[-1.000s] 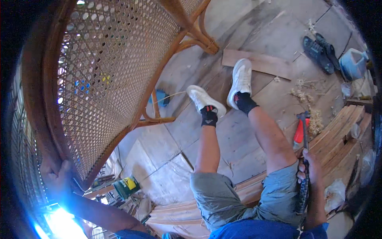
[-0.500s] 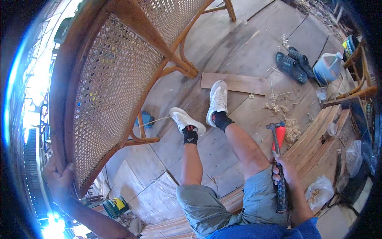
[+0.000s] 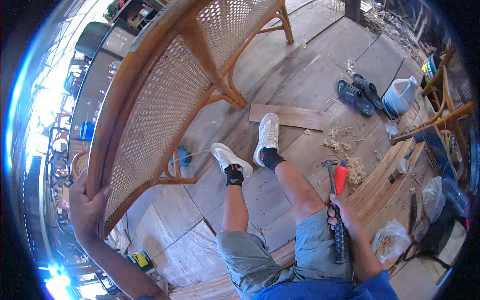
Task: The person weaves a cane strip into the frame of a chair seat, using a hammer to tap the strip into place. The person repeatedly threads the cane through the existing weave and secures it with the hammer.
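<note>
On the left, a cane-webbed wooden seat with a brown curved frame leans tilted toward me. My left hand is closed round the lower end of its thick outer rail. My right hand wraps round a hammer above my right thigh; its dark grip hangs below the fingers and the metal head points away from me. Just right of the hammer's shaft shows a red tapered thing; I cannot tell whether it lies behind the hammer or touches it.
A flat board lies beyond my white shoes. Black clogs and a whitish jug stand at far right. Wood shavings, stacked planks and plastic bags lie on the right. A blue thing sits under the seat.
The view has shifted, and the seat's near rail appears tilted further right, with my left hand still on it. The hammer has swung slightly left, away from the red thing.
</note>
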`<state>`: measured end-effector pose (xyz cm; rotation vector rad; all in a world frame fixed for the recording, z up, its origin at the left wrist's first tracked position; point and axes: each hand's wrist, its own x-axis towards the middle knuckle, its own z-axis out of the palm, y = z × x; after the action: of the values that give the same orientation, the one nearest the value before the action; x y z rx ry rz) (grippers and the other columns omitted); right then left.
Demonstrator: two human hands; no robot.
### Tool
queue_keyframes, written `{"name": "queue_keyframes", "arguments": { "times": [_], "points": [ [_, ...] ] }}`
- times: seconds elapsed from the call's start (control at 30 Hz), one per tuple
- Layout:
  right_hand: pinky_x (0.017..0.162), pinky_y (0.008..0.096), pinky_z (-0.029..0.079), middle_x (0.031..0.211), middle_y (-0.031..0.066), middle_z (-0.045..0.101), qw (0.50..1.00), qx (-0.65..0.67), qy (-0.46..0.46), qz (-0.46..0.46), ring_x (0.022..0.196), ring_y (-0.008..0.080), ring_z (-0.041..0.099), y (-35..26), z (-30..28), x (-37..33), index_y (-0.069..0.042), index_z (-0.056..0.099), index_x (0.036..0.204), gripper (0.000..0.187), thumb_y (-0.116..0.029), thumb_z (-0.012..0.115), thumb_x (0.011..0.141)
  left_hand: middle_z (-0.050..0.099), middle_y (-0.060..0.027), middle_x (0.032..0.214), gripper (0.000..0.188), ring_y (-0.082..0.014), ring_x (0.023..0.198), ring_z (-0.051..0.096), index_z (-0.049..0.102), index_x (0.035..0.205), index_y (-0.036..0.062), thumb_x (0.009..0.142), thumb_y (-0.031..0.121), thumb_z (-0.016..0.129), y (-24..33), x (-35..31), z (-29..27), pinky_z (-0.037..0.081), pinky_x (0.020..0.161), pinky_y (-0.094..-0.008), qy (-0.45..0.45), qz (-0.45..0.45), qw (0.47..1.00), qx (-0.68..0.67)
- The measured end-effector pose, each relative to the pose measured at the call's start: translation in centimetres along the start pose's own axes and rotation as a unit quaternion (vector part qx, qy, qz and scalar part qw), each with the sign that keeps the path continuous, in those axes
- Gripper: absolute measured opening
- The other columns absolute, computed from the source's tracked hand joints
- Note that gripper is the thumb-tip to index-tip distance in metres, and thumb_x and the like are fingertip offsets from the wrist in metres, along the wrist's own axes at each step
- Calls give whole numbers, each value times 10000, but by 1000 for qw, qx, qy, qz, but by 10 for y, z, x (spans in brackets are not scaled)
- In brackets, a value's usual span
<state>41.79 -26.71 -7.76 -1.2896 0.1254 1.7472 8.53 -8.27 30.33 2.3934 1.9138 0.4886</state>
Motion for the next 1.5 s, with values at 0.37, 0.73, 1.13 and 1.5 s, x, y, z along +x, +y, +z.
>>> {"name": "queue_keyframes", "arguments": {
  "times": [0.37,0.73,1.13,1.5],
  "points": [
    [296,261,348,509,-40,422,998,-54,22,-15,331,95,391,5,-3,11,-170,457,753,330,-467,555,856,619,-85,786,442,-124,722,545,637,1000,-39,714,296,675,4,24,-10,435,703,-278,-47,61,996,45],
    [327,257,334,505,-56,429,993,-103,33,-39,353,85,395,4,-4,10,-186,442,720,332,-468,551,858,668,-149,864,421,-192,799,614,609,1086,14,730,236,638,14,12,-9,463,767,-298,-88,88,992,-27],
    [337,260,344,516,-32,442,989,-120,49,-69,364,102,410,0,5,-1,-176,447,763,302,-435,579,849,648,-91,877,388,-151,802,587,606,1030,-31,748,230,660,0,20,16,456,774,-289,-62,188,980,14],
    [374,271,375,555,-27,450,981,-58,86,-165,410,108,436,9,-28,-36,-158,478,774,273,-406,546,865,489,-227,1242,596,-320,1186,465,422,1254,-15,673,51,542,55,-71,76,382,973,-411,-207,241,944,-90]
  ]
}}
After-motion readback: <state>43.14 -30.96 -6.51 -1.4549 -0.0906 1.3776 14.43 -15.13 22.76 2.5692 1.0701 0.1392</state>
